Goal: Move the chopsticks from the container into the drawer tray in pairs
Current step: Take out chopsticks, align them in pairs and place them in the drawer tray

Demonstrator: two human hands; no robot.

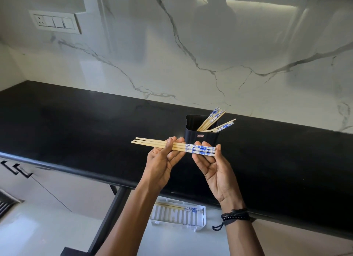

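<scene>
- The left hand [164, 160] grips the held chopsticks [172, 146] at their plain wooden middle. The thumb is curled over the top and the fingers are curled underneath.
- The right hand [212, 166] is palm up at the blue-and-white patterned end of the same bundle. Its fingers are loosely curled and rise behind the sticks, and its thumb tip touches the end faces.
- The held chopsticks lie roughly level in the air, just in front of the container [202, 139] and above the front part of the countertop [76, 122]. 3 thin tips show at the left end, slightly fanned apart. The patterned ends at the right are flush with each other.
- The container is black and open-topped. It stands upright on the black countertop near the marble backsplash [191, 45].
- The chopsticks in the container [212, 120] lean toward its right rim, with their patterned ends up and out past the rim. Their exact number cannot be told.
- The drawer tray [177, 217] is white and slotted. It sits in the open drawer [172, 242] below the countertop edge, between the 2 forearms.
- The chopsticks in the tray [181, 208] lie along its far side, with their patterned ends to the right.
- A black wristband [235, 215] is on the right wrist.
- A white switch plate [55, 22] is mounted on the wall at upper left.
</scene>
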